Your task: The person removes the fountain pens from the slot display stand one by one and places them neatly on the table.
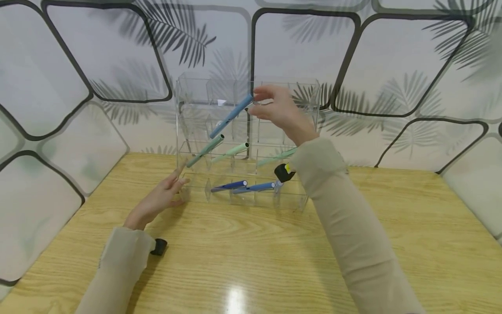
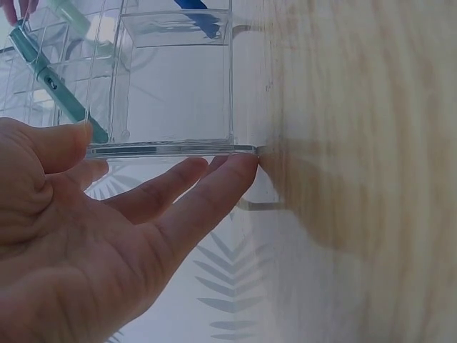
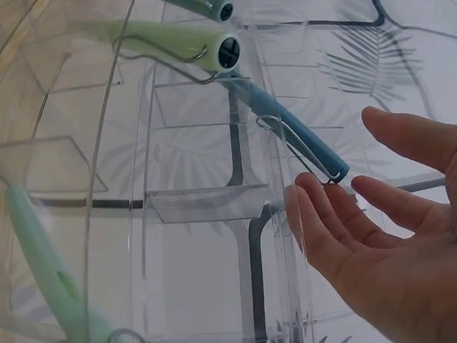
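A clear acrylic tiered pen rack (image 1: 243, 201) stands upright on the table. In its upper part a blue pen (image 1: 231, 117) leans diagonally, its clip showing in the right wrist view. My right hand (image 1: 280, 109) is at that pen's upper end; in the right wrist view its fingers are spread beside the cap, with thumb and forefinger apart and nothing gripped. My left hand (image 2: 136, 221) touches the rack's side panel, fingers extended along its outer face and thumb at its front edge. A teal pen (image 1: 205, 151) and a pale green pen (image 1: 231, 152) lie in the middle tier.
Another green pen (image 1: 274, 158) lies to the right in the middle tier. The lowest tier holds a dark blue pen (image 1: 229, 186) and a lighter blue pen (image 1: 254, 188). A leaf-patterned backdrop (image 1: 306, 56) rises behind the wooden table (image 1: 211, 261).
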Tool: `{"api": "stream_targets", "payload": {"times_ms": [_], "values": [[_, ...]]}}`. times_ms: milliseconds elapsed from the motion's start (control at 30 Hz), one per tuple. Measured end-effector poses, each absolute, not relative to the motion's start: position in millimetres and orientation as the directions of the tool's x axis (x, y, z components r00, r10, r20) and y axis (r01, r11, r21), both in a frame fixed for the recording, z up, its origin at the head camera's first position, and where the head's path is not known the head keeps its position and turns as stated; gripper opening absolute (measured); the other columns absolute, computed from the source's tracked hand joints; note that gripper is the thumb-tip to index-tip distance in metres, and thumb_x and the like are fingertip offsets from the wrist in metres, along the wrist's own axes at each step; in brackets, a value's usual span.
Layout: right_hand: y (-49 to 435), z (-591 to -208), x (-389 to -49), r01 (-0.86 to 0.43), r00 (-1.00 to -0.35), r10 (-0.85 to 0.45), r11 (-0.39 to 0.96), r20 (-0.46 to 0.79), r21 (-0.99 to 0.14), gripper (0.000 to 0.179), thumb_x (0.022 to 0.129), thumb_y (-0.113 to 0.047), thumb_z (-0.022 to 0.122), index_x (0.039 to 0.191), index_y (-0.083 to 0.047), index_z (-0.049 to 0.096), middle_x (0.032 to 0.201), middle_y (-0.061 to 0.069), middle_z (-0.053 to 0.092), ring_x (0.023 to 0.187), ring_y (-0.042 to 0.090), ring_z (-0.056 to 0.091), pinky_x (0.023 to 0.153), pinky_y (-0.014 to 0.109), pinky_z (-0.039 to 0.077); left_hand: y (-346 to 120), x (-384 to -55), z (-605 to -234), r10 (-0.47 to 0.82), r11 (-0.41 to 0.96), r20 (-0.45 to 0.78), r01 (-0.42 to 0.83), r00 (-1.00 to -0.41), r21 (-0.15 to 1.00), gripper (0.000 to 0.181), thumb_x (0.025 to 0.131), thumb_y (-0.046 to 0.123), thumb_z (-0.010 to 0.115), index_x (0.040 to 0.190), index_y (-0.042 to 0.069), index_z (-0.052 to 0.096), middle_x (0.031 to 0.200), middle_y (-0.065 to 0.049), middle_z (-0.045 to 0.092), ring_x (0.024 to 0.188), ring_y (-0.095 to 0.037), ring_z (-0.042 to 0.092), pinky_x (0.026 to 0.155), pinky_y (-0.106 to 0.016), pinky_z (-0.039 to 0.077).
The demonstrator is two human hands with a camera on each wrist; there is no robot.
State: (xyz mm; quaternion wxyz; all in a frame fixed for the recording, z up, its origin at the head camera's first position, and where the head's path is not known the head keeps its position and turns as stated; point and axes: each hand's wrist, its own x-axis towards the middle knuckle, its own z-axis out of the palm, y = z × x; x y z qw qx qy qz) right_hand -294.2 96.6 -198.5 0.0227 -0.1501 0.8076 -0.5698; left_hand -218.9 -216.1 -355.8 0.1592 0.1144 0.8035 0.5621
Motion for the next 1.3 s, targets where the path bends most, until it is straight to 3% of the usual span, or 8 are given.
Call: {"api": "stream_targets", "payload": {"times_ms": [200,300,600,767,1033,1300], "values": [[86,-195,-293,-0.202,-0.969,-0.221,0.467,0.107,-0.861,0.059,0.098,-0.007,0.067,0.153,-0.005,0.044,0.137,0.018,0.052,0.115,0.033,0.06,0.098,0.04,0.053,-217,-219,-356,0.36,0.338,-0.123,0.006,-0.925,0.941,0.063,0.114,0.025,0.03,0.163,0.018,-0.008,0.161,-0.037,0.003,0.148,-0.052,0.003,0.11,-0.065,0.035],[80,-194,-293,-0.198,-0.974,-0.198,0.489,0.113,-0.849,0.055,0.098,-0.008,0.067,0.149,-0.004,0.047,0.131,0.017,0.057,0.11,0.033,0.063,0.093,0.037,0.055,-217,-219,-356,0.36,0.334,-0.12,0.008,-0.925,0.943,0.063,0.114,0.025,0.031,0.163,0.017,-0.007,0.161,-0.037,0.003,0.148,-0.052,0.003,0.11,-0.065,0.034],[66,-192,-295,-0.225,-0.968,-0.181,0.333,0.172,-0.916,0.024,0.097,0.001,0.064,0.12,0.007,0.06,0.118,0.016,0.062,0.104,0.029,0.065,0.083,0.027,0.06,-219,-217,-357,0.353,0.338,-0.123,0.004,-0.928,0.941,0.062,0.114,0.025,0.03,0.163,0.02,-0.008,0.161,-0.037,0.0,0.148,-0.053,0.003,0.109,-0.065,0.035],[61,-193,-298,-0.239,-0.957,-0.243,0.361,0.157,-0.902,0.021,0.097,0.005,0.063,0.117,0.012,0.063,0.111,0.02,0.066,0.103,0.036,0.067,0.088,0.033,0.06,-219,-218,-358,0.353,0.339,-0.119,0.009,-0.928,0.941,0.063,0.114,0.026,0.031,0.163,0.021,-0.007,0.162,-0.035,-0.005,0.148,-0.053,0.004,0.109,-0.064,0.036],[64,-190,-296,-0.232,-0.961,-0.237,0.416,0.142,-0.879,0.016,0.097,0.005,0.064,0.111,0.012,0.067,0.107,0.021,0.067,0.099,0.032,0.07,0.083,0.027,0.06,-219,-219,-358,0.372,0.339,-0.104,0.031,-0.922,0.94,0.064,0.114,0.027,0.032,0.163,0.022,-0.008,0.161,-0.037,-0.005,0.147,-0.054,0.003,0.109,-0.066,0.035],[73,-185,-292,-0.23,-0.966,-0.188,0.31,0.177,-0.923,0.012,0.097,0.006,0.063,0.108,0.011,0.067,0.11,0.02,0.066,0.1,0.031,0.069,0.085,0.025,0.059,-218,-220,-358,0.372,0.344,-0.104,0.033,-0.923,0.938,0.063,0.114,0.026,0.031,0.163,0.024,-0.008,0.161,-0.036,-0.005,0.147,-0.054,0.003,0.109,-0.066,0.034]]}}
